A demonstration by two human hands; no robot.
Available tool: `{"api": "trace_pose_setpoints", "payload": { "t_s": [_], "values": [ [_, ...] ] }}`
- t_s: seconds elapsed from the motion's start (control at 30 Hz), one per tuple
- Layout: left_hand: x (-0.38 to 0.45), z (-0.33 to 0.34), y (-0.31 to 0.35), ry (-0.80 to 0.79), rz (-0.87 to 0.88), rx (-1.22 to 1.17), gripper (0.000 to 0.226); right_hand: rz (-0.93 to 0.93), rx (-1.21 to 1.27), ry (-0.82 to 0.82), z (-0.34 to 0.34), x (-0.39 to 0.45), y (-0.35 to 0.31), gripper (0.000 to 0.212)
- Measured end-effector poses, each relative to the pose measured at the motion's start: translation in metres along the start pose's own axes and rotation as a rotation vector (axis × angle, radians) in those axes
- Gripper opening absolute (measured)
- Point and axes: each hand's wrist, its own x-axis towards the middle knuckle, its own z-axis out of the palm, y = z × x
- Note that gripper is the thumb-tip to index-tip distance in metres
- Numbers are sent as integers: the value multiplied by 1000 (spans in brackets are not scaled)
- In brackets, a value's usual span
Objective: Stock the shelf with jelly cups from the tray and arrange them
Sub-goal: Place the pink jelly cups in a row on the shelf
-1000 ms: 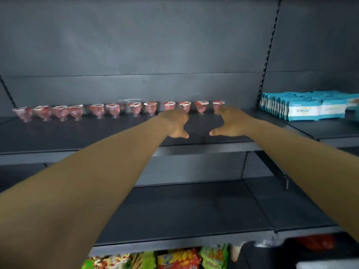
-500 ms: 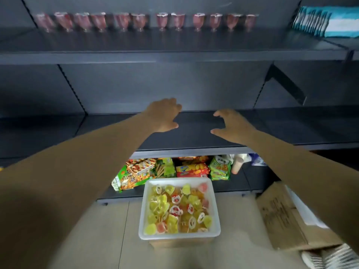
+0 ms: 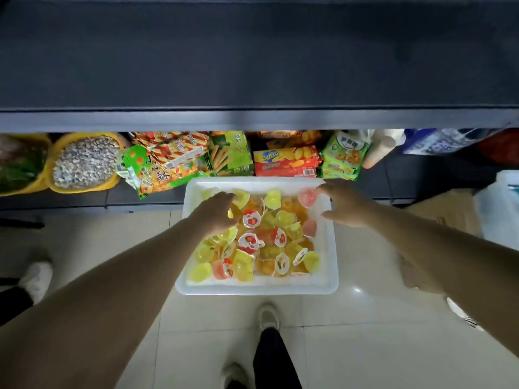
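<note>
We reach both arms down over the tray (image 3: 257,287). Our left hand (image 3: 217,213) and right hand (image 3: 344,204) hover spread, gripping nothing, with jelly cups (image 3: 252,242) heaped just beneath and between them.

Your left hand (image 3: 217,213) and right hand (image 3: 344,204) reach over jelly cups (image 3: 252,240) piled in the white tray (image 3: 257,287) below the dark shelf (image 3: 252,119)

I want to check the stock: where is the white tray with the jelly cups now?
In the head view, the white tray sits on the tiled floor at centre, before the bottom shelf's snack packets, both hands over its far end.
</note>
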Motion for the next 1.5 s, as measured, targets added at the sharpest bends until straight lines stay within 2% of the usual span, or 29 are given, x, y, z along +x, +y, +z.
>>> {"api": "trace_pose_setpoints", "payload": {
  "t_s": [0.17,0.33,0.57,0.7,0.9,1.13,1.37,1.5],
  "values": [
    [78,57,-32,-16,-28,-69,58,2,-14,-35,49,80,36,55],
    [124,92,-48,-66,41,-100,59,-58,-105,-98,84,129,56,55],
    [147,106,-51,-79,91,-157,59,-179,-467,-100,99,156,62,46],
    [153,104,-52,-136,100,-165,66,-197,-629,-171,99,162,60,47],
    [157,102,-52,-178,85,-283,69,-200,-823,-176,102,161,65,40],
    [162,99,-46,-159,74,-342,63,-138,-655,-145,105,164,72,51],
    [161,100,-39,-165,36,-441,55,-52,-231,-94,109,161,72,56],
    [159,103,-36,-141,-8,-463,58,-23,-19,-78,107,153,67,56]
  ]
}}
